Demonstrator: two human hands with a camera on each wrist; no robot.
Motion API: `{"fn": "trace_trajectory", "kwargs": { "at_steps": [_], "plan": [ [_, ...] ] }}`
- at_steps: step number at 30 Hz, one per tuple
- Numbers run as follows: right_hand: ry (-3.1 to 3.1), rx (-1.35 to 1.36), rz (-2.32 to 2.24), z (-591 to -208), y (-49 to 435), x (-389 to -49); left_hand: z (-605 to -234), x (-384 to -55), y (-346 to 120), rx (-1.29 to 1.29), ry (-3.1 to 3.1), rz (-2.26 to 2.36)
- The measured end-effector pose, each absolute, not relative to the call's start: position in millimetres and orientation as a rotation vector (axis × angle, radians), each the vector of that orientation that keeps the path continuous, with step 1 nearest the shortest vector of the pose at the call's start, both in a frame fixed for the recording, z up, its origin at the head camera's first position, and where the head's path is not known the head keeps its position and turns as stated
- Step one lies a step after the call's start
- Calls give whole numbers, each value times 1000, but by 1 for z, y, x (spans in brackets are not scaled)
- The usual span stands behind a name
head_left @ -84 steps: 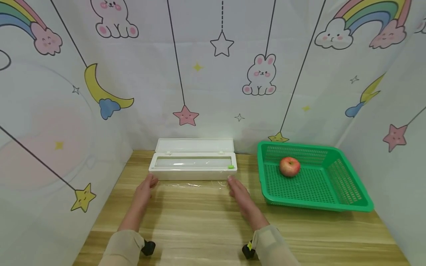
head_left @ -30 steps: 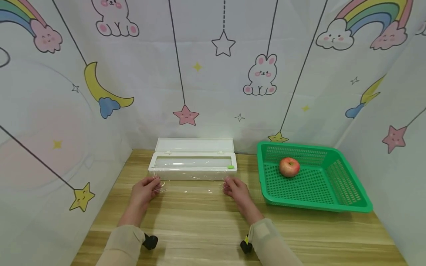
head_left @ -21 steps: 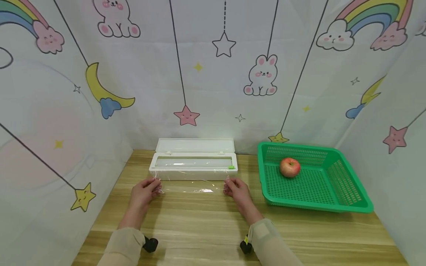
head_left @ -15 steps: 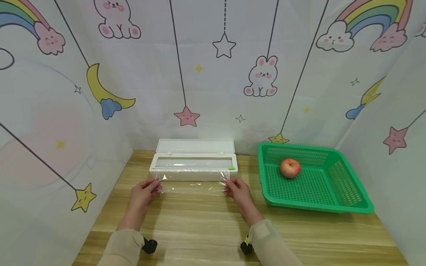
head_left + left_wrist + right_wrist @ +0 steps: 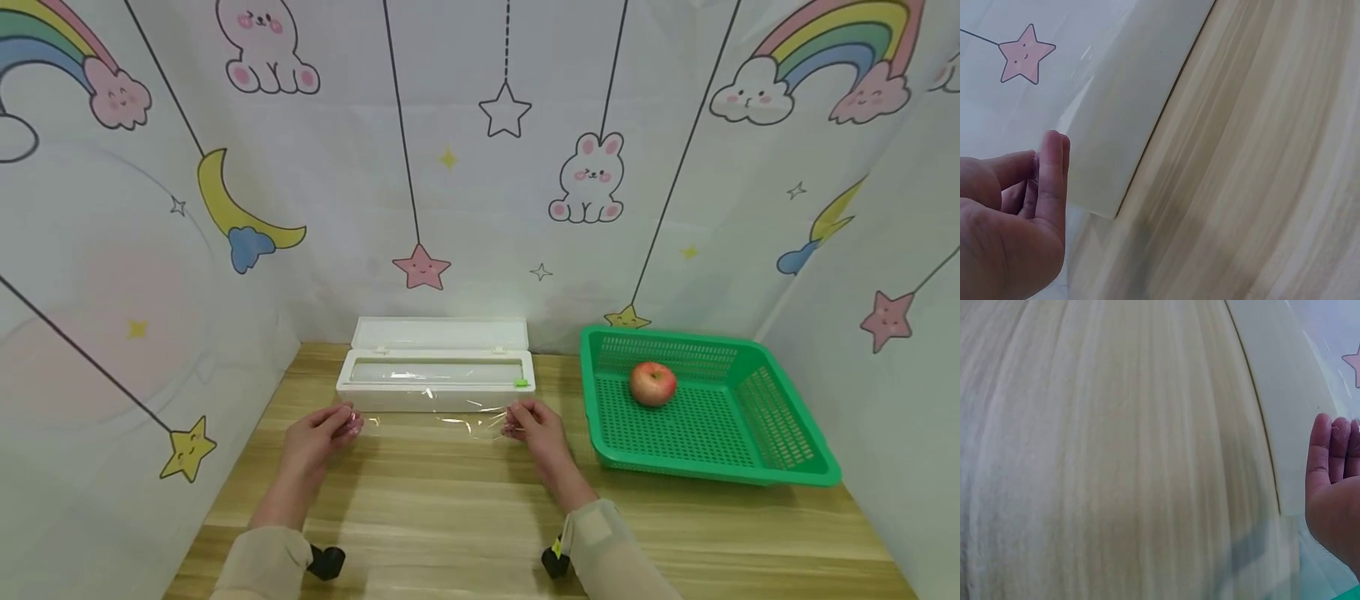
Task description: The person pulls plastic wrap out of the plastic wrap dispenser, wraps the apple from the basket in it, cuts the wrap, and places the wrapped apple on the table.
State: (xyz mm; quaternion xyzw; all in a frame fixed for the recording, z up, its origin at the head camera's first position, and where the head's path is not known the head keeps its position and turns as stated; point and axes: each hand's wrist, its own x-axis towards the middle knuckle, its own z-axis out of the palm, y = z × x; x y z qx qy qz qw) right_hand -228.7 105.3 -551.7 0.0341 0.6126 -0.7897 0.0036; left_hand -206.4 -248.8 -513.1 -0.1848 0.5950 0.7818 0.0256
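A sheet of clear cling film (image 5: 450, 423) stretches between both hands in front of a white cling film dispenser (image 5: 435, 400). The dispenser's lid (image 5: 441, 333) stands raised at the back, a roll shows inside, and a small green slide cutter (image 5: 521, 383) sits at the right end of its front edge. My left hand (image 5: 318, 437) pinches the film's left corner between thumb and fingers; the left wrist view shows that pinch (image 5: 1032, 194). The right corner is pinched by my right hand (image 5: 538, 433); in the right wrist view only part of this hand (image 5: 1335, 481) shows.
A green plastic basket (image 5: 712, 475) stands to the right on the wooden table (image 5: 450, 517), with one red apple (image 5: 652, 384) in it. A white printed cloth (image 5: 480, 200) hangs behind and along both sides.
Both hands came from the dispenser's front corners to grip the film and drew it a little toward the body. Since half a second ago the left hand has shifted slightly left. Basket and apple stay put.
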Motion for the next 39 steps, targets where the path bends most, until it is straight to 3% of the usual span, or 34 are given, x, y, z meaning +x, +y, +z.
{"fn": "trace_trajectory", "kwargs": {
  "at_steps": [39],
  "plan": [
    [1841,24,-2506,-514,99,-232,-475,-200,-255,-416,1805,2443]
  ]
}}
